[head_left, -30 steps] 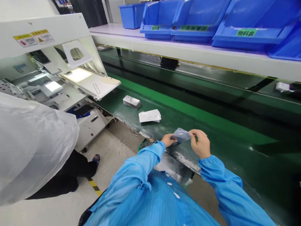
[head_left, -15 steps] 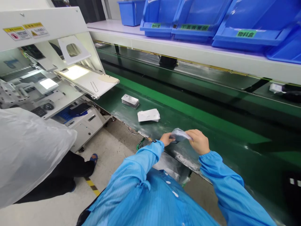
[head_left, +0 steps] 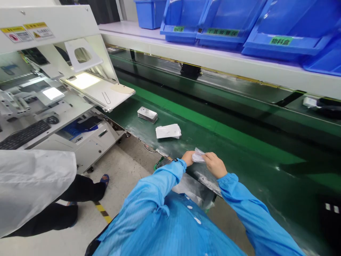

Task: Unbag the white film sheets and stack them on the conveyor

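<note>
My left hand (head_left: 188,158) and my right hand (head_left: 214,164) meet over the near edge of the green conveyor belt (head_left: 239,142). Both are closed on a small crumpled piece of clear plastic film (head_left: 198,155) held between them. On the belt beyond my hands lies a stack of white sheets (head_left: 168,131), and farther left a stack of silvery flat parts (head_left: 147,114). My sleeves are light blue.
A white machine (head_left: 66,71) with a lit tray and a keyboard (head_left: 23,134) stands at left. A person in a white coat (head_left: 32,185) stands beside it. Blue bins (head_left: 223,21) line the shelf behind the belt. A clear bag hangs below the belt edge (head_left: 197,188).
My hands have drawn closer together and the film between them has gone from spread out to crumpled small. The person in white has shifted left and lower, uncovering the keyboard.
</note>
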### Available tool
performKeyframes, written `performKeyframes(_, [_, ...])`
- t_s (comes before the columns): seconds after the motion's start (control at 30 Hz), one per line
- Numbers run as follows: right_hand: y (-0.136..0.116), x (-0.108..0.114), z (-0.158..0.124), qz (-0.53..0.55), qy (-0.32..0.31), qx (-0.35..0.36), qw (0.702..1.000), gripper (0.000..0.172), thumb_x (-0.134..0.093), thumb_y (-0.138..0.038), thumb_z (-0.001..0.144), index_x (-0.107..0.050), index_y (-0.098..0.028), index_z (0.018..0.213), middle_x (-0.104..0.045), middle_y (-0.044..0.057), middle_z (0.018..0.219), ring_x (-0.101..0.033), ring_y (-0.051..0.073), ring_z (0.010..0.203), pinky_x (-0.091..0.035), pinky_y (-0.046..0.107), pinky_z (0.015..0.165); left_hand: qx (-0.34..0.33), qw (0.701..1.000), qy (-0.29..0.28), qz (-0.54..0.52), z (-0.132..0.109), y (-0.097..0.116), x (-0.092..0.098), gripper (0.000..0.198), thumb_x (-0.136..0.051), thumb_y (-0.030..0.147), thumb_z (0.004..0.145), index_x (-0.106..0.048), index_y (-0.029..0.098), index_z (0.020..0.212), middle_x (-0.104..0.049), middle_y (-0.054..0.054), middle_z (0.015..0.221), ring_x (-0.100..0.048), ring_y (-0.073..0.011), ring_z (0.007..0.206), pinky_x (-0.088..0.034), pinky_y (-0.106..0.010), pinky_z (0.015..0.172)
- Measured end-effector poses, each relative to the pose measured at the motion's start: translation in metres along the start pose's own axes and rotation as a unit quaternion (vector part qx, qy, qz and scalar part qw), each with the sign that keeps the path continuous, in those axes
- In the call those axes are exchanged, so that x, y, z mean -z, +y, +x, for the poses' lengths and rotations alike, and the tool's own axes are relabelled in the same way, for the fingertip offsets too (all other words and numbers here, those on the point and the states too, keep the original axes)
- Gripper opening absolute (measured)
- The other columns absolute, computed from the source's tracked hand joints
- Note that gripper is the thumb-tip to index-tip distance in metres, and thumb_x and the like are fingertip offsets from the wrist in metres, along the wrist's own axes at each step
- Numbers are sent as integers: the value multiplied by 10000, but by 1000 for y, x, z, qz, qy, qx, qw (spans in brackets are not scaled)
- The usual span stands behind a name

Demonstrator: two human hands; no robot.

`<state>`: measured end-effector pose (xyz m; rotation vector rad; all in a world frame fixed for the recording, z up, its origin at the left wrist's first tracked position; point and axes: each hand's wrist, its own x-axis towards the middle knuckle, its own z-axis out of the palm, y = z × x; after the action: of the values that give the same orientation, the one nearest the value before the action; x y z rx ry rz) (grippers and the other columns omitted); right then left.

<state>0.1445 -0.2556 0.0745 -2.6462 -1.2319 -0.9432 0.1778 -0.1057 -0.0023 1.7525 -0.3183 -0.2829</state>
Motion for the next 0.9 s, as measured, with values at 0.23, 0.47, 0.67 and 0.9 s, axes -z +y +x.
performKeyframes(0.23, [9,13,6,58,64,-170,982,214,-435,-142,819,-643,-192,800,-620,36,798,-551,171,751,-443,316,677,33,999,17,4,3,-9,2,285,-657,44,699,-662,83,981,-666,-65,950,-600,-199,952,-438,-315,927])
performKeyframes(0.47, [16,24,17,115,26,-218,969,200,-443,-156,734,-635,-202,700,-619,39,792,-549,189,749,-432,362,691,37,999,-1,0,5,-7,0,343,-696,48,665,-644,91,1002,-659,-57,936,-600,-170,896,-453,-294,897])
performKeyframes(0.67, [22,38,24,128,44,-235,962,169,-452,-165,725,-615,-196,752,-645,55,891,-573,215,850,-456,383,763,49,999,-10,-8,6,-11,-1,303,-679,55,692,-643,94,990,-661,-62,945,-602,-175,923,-439,-308,925])
performKeyframes(0.9, [25,47,31,131,51,-243,960,191,-419,-146,719,-587,-189,799,-648,60,1012,-582,220,952,-467,398,837,50,999,-10,-16,8,-15,-4,313,-680,55,692,-637,80,1002,-666,-76,932,-606,-182,922,-436,-322,930])
